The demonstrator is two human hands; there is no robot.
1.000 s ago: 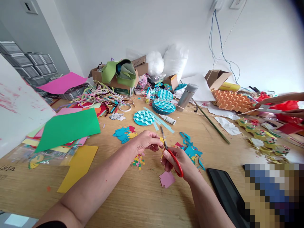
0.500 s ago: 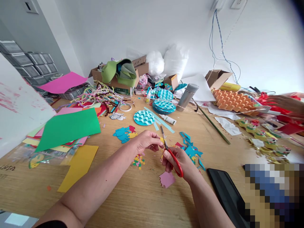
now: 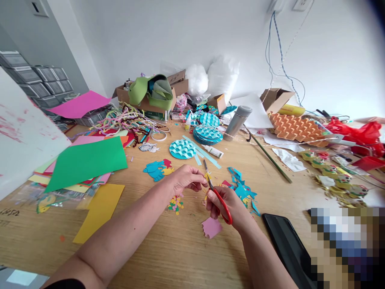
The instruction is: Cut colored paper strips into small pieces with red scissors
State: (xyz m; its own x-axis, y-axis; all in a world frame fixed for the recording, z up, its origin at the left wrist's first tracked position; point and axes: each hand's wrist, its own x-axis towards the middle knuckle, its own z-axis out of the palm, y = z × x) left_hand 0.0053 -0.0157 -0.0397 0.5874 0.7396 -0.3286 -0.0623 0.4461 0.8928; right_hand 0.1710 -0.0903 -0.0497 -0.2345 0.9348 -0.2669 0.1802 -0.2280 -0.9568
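Red-handled scissors [image 3: 223, 204] are in my right hand [image 3: 231, 199], thumb and fingers closed round the handles, blades pointing away and slightly left. My left hand [image 3: 189, 178] pinches what looks like a small yellow paper piece [image 3: 206, 176] at the blades; fingers and scissors cover most of it. Beneath the hands lie small coloured paper dots [image 3: 175, 205] and a pink paper piece [image 3: 212, 227] with a scalloped edge. Blue paper scraps [image 3: 241, 188] are right of the scissors. Beyond my left hand rest blue, red and yellow fish cutouts [image 3: 155, 170].
Green [image 3: 90, 162] and yellow paper [image 3: 99, 210] spread out at left. Scaled blue discs [image 3: 182, 149], a white glue tube [image 3: 214, 151] and a grey flask [image 3: 237, 123] stand or lie behind. A black phone [image 3: 285, 245] lies by my right forearm.
Another person's hand at the far right has left the view, uncovering the red plastic bag there. My own hands and the scissors have barely shifted.
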